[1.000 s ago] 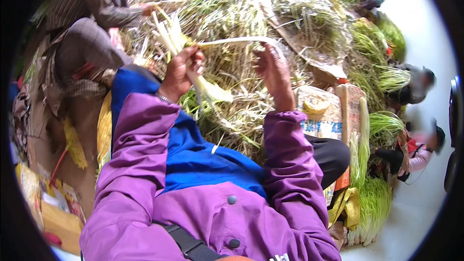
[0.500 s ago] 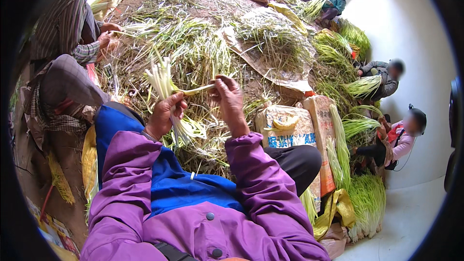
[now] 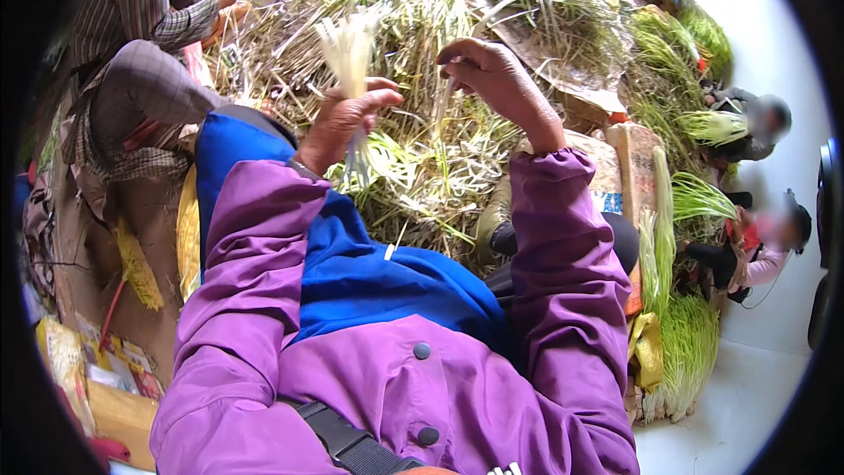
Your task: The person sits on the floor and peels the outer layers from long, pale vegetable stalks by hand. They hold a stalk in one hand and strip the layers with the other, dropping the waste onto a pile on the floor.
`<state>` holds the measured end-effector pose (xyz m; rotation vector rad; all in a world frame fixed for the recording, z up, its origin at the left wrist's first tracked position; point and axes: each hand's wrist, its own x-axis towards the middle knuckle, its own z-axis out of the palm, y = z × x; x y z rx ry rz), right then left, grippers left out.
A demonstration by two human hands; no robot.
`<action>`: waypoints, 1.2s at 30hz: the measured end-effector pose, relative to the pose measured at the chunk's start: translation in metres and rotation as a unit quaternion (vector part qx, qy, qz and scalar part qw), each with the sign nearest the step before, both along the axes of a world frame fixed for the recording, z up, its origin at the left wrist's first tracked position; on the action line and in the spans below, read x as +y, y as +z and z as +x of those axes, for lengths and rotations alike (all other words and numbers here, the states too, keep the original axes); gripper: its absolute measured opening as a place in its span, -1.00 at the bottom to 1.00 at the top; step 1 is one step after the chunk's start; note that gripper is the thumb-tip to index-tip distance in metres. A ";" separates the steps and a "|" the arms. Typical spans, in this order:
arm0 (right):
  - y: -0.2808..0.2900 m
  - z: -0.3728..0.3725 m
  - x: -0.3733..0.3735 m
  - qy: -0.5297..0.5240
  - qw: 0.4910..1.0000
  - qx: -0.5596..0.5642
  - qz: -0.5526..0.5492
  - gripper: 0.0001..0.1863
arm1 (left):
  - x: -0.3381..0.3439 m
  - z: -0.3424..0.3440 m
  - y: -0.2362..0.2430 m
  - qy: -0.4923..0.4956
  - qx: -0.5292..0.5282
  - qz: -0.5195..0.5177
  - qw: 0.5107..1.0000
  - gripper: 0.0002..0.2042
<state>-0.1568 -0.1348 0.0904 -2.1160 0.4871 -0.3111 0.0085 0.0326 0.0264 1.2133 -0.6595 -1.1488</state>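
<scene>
So the right hand (image 3: 501, 79) is now well apart from the bundle of pale stalks (image 3: 349, 53); half a second ago a strand bridged the two. My read: that strand's off. The bundle's around 11 o'clock, gripped upright in the left hand (image 3: 341, 121), thumb and index sticking out toward 3. Right hand's at 1 o'clock, loosely curled over the litter pile (image 3: 413, 62); can't tell if it's pinching anything.
</scene>
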 end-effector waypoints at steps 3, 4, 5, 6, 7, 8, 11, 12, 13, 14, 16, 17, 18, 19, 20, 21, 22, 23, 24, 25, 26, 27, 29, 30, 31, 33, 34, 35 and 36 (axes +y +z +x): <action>-0.014 0.020 0.012 0.041 0.998 -0.042 -0.002 -0.82 | -0.003 -0.012 -0.009 -0.057 -0.038 -0.027 0.997 -0.78; -0.016 0.025 0.015 0.030 0.999 -0.037 -0.002 -0.82 | -0.006 -0.016 -0.010 -0.055 -0.024 -0.029 0.998 -0.77; -0.019 0.030 0.018 0.019 0.999 -0.032 -0.002 -0.82 | -0.006 -0.017 -0.011 -0.052 -0.010 -0.030 0.998 -0.77; -0.023 0.033 0.023 -0.009 0.999 -0.045 0.008 -0.79 | -0.008 -0.013 -0.016 -0.062 -0.004 -0.034 0.997 -0.79; -0.027 0.036 0.031 -0.030 0.993 -0.105 0.054 -0.77 | -0.006 -0.011 -0.015 -0.045 0.017 -0.033 0.998 -0.79; -0.029 0.036 0.036 -0.046 0.982 -0.132 0.123 -0.76 | -0.004 -0.008 -0.011 -0.027 0.037 -0.033 0.998 -0.80; -0.049 0.030 0.046 -0.118 0.936 -0.218 0.252 -0.76 | -0.004 -0.004 -0.010 0.009 0.085 -0.034 0.996 -0.81; -0.064 0.022 0.044 -0.109 0.950 -0.203 0.213 -0.78 | -0.006 -0.003 -0.011 0.021 0.097 -0.028 0.995 -0.81; -0.065 0.019 0.051 -0.116 0.967 -0.157 0.167 -0.76 | -0.006 -0.001 -0.012 0.036 0.108 -0.021 0.993 -0.81; -0.068 0.017 0.058 -0.097 0.971 -0.110 0.187 -0.76 | -0.008 0.004 -0.018 0.048 0.125 -0.025 0.991 -0.80; -0.074 0.019 0.069 -0.067 0.986 -0.041 0.145 -0.72 | -0.008 0.004 -0.021 0.070 0.133 -0.025 0.988 -0.80; -0.078 0.021 0.073 -0.084 0.991 -0.063 0.089 -0.74 | -0.009 0.003 -0.021 0.080 0.136 -0.026 0.987 -0.80; -0.078 0.021 0.073 -0.085 0.990 -0.070 0.086 -0.76 | -0.009 0.002 -0.020 0.085 0.133 -0.026 0.987 -0.80; -0.076 0.021 0.073 -0.087 0.990 -0.076 0.083 -0.77 | -0.009 0.003 -0.019 0.080 0.119 -0.027 0.989 -0.79; -0.075 0.021 0.072 -0.079 0.988 -0.069 0.110 -0.78 | -0.008 0.003 -0.018 0.074 0.105 -0.027 0.991 -0.79; -0.075 0.020 0.071 -0.071 0.986 -0.062 0.137 -0.79 | -0.008 0.003 -0.018 0.069 0.091 -0.028 0.993 -0.79; -0.074 0.018 0.070 -0.063 0.983 -0.054 0.163 -0.80 | -0.008 0.002 -0.018 0.064 0.082 -0.024 0.994 -0.78; -0.073 0.016 0.068 -0.053 0.982 -0.052 0.171 -0.81 | -0.007 0.001 -0.019 0.059 0.072 -0.020 0.995 -0.78; -0.073 0.015 0.067 -0.043 0.981 -0.049 0.180 -0.82 | -0.006 0.001 -0.019 0.053 0.062 -0.017 0.996 -0.77; -0.073 0.014 0.066 -0.034 0.980 -0.046 0.189 -0.83 | -0.007 0.000 -0.018 0.052 0.063 -0.018 0.996 -0.77; -0.073 0.013 0.065 -0.031 0.977 -0.057 0.205 -0.83 | -0.007 -0.001 -0.017 0.050 0.064 -0.020 0.996 -0.77; -0.074 0.012 0.064 -0.033 0.973 -0.064 0.220 -0.83 | -0.007 -0.001 -0.015 0.048 0.065 -0.021 0.996 -0.77; -0.074 0.011 0.062 -0.036 0.965 -0.078 0.249 -0.83 | -0.006 -0.003 -0.012 0.046 0.060 -0.025 0.997 -0.77; -0.073 0.011 0.063 -0.059 0.971 -0.079 0.216 -0.84 | -0.007 -0.004 -0.011 0.045 0.058 -0.028 0.997 -0.77; -0.071 0.012 0.066 -0.082 0.976 -0.079 0.184 -0.84 | -0.006 -0.004 -0.012 0.050 0.061 -0.028 0.997 -0.77; -0.065 0.013 0.069 -0.102 0.988 -0.075 0.083 -0.85 | -0.006 -0.004 -0.014 0.061 0.067 -0.028 0.995 -0.76; -0.062 0.013 0.070 -0.100 0.992 -0.070 0.014 -0.85 | -0.006 -0.004 -0.015 0.063 0.059 -0.033 0.996 -0.77; -0.060 0.014 0.071 -0.097 0.992 -0.065 -0.055 -0.85 | -0.006 -0.003 -0.016 0.065 0.052 -0.038 0.996 -0.77; -0.061 0.016 0.074 -0.116 0.988 -0.068 -0.080 -0.84 | -0.005 -0.003 -0.017 0.068 0.044 -0.043 0.996 -0.78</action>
